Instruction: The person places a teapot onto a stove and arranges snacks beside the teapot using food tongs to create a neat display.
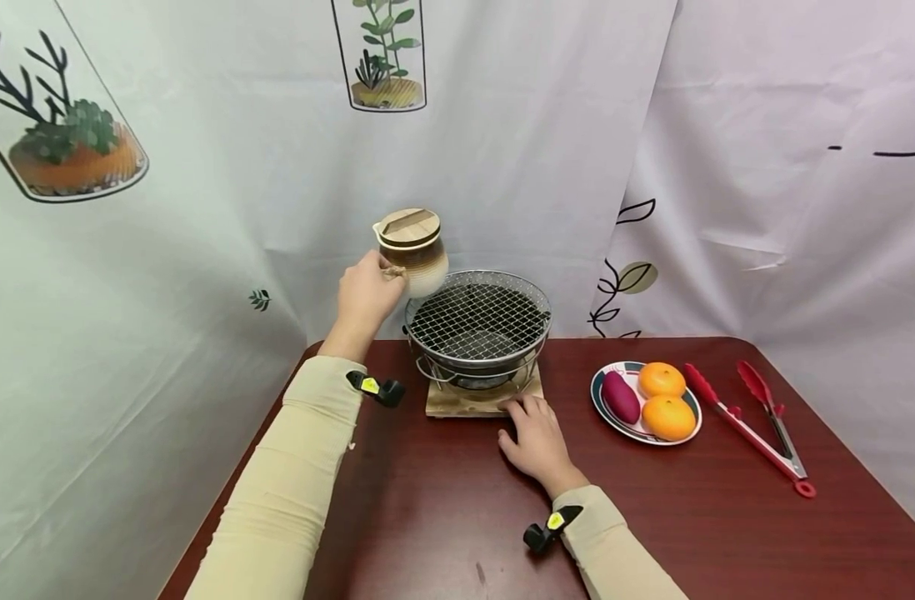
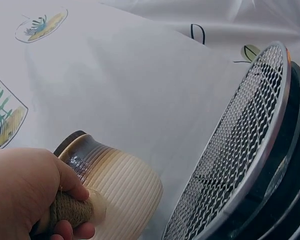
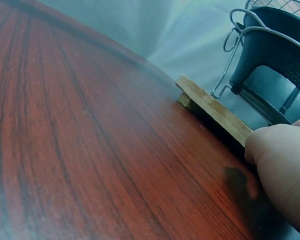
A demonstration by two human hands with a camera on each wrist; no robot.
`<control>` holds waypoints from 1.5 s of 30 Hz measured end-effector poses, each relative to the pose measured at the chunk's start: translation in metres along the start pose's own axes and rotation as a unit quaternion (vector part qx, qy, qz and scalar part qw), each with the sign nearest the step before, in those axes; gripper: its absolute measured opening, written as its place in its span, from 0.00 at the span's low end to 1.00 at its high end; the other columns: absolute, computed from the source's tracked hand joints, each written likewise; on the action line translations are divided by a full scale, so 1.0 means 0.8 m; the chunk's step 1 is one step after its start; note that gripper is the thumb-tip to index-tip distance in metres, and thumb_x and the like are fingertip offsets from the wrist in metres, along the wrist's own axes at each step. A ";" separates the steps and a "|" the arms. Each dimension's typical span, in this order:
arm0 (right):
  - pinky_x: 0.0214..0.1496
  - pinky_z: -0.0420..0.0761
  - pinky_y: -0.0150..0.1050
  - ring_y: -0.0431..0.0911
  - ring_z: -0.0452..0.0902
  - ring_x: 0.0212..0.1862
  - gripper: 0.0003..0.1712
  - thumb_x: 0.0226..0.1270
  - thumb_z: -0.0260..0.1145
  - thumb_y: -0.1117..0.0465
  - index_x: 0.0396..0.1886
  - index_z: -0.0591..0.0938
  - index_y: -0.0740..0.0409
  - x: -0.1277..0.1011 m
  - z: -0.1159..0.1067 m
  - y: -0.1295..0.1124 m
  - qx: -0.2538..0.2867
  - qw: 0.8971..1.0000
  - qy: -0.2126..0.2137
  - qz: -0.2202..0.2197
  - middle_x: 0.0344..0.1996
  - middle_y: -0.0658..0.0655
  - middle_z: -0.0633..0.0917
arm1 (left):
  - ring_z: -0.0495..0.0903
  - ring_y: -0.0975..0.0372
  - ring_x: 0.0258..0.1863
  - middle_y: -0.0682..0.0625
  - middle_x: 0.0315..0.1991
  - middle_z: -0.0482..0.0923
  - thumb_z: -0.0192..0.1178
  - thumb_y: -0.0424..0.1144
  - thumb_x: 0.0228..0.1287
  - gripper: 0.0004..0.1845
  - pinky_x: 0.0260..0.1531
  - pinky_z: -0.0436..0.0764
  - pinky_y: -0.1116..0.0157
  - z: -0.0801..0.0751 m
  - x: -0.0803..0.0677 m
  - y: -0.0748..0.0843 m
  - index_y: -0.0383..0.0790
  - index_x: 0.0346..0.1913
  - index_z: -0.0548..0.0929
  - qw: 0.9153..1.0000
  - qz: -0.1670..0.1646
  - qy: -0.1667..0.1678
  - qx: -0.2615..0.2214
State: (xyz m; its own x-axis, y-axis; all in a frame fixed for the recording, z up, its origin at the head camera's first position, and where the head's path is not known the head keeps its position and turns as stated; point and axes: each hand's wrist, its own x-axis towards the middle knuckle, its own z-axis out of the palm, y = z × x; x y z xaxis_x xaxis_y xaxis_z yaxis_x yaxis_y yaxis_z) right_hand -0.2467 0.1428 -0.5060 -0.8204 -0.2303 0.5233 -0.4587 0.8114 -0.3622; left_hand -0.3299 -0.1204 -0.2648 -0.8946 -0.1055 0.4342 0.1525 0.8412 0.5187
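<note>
My left hand (image 1: 369, 293) grips the twine-wrapped side handle (image 2: 72, 210) of a ceramic teapot (image 1: 422, 265). The pot is brown at the top and ribbed cream below, with a round wooden lid (image 1: 410, 225). It is held up in the air at the left rim of a round tabletop grill (image 1: 480, 321) topped with a wire mesh (image 2: 240, 145). Under the grill lies a wooden board (image 1: 457, 406). My right hand (image 1: 538, 442) touches the front edge of this board with its fingertips, thumb spread to the side; in the right wrist view the fingertips are partly hidden.
On the reddish-brown table (image 1: 442, 508), right of the grill, a plate (image 1: 635, 433) holds two oranges (image 1: 668, 417) and a purple sweet-potato-like item (image 1: 621, 397). Red-tipped tongs (image 1: 757, 442) lie spread near the right edge. A patterned white curtain (image 1: 517, 167) hangs behind.
</note>
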 end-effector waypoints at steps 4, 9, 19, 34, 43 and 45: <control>0.62 0.70 0.59 0.59 0.71 0.59 0.22 0.57 0.71 0.58 0.53 0.84 0.54 0.000 0.001 0.000 -0.004 1.000 0.000 0.000 0.51 0.57 0.78 | 0.82 0.41 0.44 0.40 0.42 0.84 0.57 0.44 0.59 0.14 0.44 0.79 0.46 0.004 0.003 0.006 0.39 0.43 0.79 1.000 0.001 -0.004 0.001; 0.62 0.70 0.59 0.59 0.71 0.59 0.22 0.57 0.71 0.58 0.53 0.83 0.53 -0.001 0.004 0.002 -0.008 1.000 0.000 0.001 0.51 0.57 0.78 | 0.82 0.42 0.43 0.40 0.41 0.84 0.57 0.45 0.59 0.13 0.43 0.79 0.47 0.011 0.008 0.010 0.40 0.42 0.78 1.000 0.006 -0.003 0.000; 0.63 0.70 0.59 0.59 0.71 0.59 0.21 0.57 0.71 0.58 0.53 0.83 0.53 0.000 0.002 0.003 -0.005 1.000 0.002 0.004 0.51 0.57 0.79 | 0.82 0.45 0.43 0.40 0.44 0.84 0.58 0.46 0.63 0.15 0.43 0.80 0.50 0.024 0.018 0.016 0.39 0.47 0.79 1.000 0.001 -0.026 -0.009; 0.63 0.70 0.59 0.58 0.71 0.59 0.21 0.58 0.70 0.57 0.53 0.83 0.53 0.001 0.001 0.001 -0.006 1.000 -0.005 0.001 0.51 0.57 0.78 | 0.81 0.46 0.43 0.41 0.44 0.84 0.62 0.48 0.62 0.15 0.44 0.79 0.51 0.042 0.030 0.014 0.41 0.45 0.79 0.998 0.006 -0.053 -0.035; 0.62 0.70 0.58 0.58 0.71 0.58 0.21 0.57 0.71 0.57 0.52 0.84 0.53 -0.001 0.003 0.001 -0.006 1.000 0.005 -0.002 0.50 0.57 0.79 | 0.82 0.48 0.42 0.43 0.42 0.85 0.63 0.49 0.63 0.16 0.44 0.79 0.51 0.053 0.041 0.008 0.41 0.46 0.79 0.996 0.024 -0.069 -0.046; 0.62 0.70 0.58 0.58 0.71 0.58 0.21 0.57 0.71 0.57 0.52 0.84 0.53 -0.001 0.002 0.001 -0.006 1.000 0.006 -0.001 0.50 0.57 0.79 | 0.82 0.48 0.42 0.42 0.43 0.85 0.63 0.49 0.63 0.16 0.46 0.79 0.51 0.054 0.046 0.006 0.41 0.46 0.79 0.996 0.031 -0.075 -0.048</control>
State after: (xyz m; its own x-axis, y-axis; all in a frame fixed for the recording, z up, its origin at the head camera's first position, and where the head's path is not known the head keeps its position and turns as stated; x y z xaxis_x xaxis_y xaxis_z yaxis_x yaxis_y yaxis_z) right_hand -0.2469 0.1427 -0.5080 -0.8154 -0.2248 0.5335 -0.4556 0.8177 -0.3518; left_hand -0.3800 -0.0973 -0.2785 -0.9338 0.0303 0.3564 0.2417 0.7881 0.5661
